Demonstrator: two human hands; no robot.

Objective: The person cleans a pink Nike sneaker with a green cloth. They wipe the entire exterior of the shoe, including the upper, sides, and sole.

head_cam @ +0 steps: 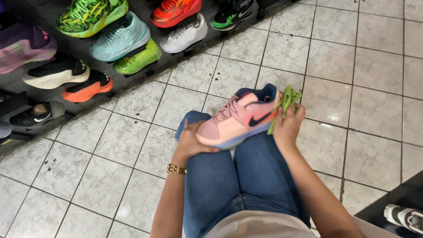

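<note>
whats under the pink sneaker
The pink sneaker rests on the person's knees in blue jeans, toe held by the left hand. The right hand presses a green cloth to its heel. The sole is hidden from view.

Bare forearms, no sleeves in view. Gold chain bracelet (176,169) snug round the left wrist, chunky links catching the light. Nothing on the right wrist. No rings to be made out on the left hand (190,143) or the right hand (287,128). Blue denim jeans (246,180), mid-wash, seams showing down the thighs. Pale beige top (260,225) at the waist, plain, no pattern.
</note>
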